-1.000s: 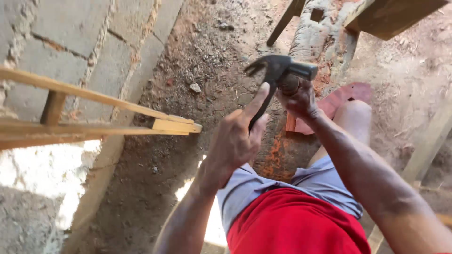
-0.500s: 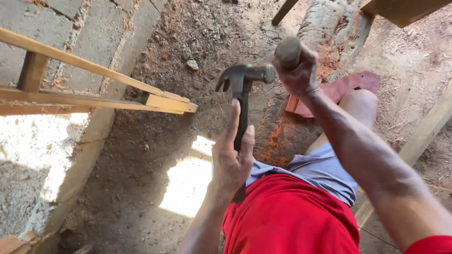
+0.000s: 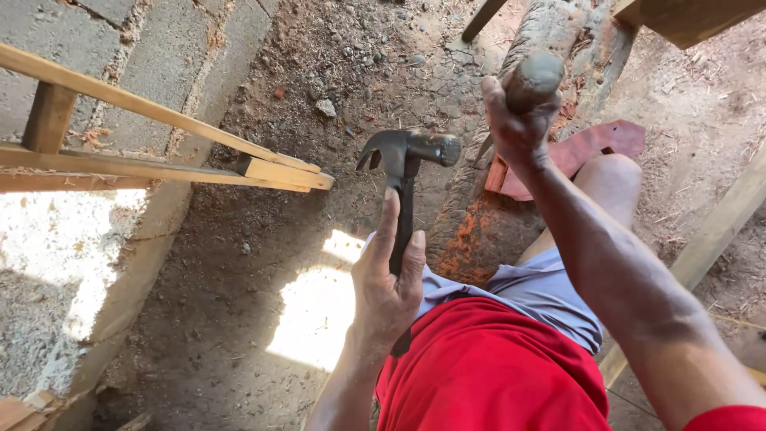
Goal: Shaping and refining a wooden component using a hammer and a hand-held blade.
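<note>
Left hand (image 3: 388, 283) is low and near the body, forearm coming up from the bottom edge, wrist pretty much straight. The fingers are wrapped round a handle with the thumb laid flat along it, pointing up away from the wrist, so the grip sits well below the far end of what it holds. Right hand (image 3: 515, 120) is way higher and further out, arm stretched long from the lower right corner, elbow almost locked, forearm veins showing. That hand is curled into a tight fist around something rounded that pokes out just above the knuckles, back of the hand facing the camera.
</note>
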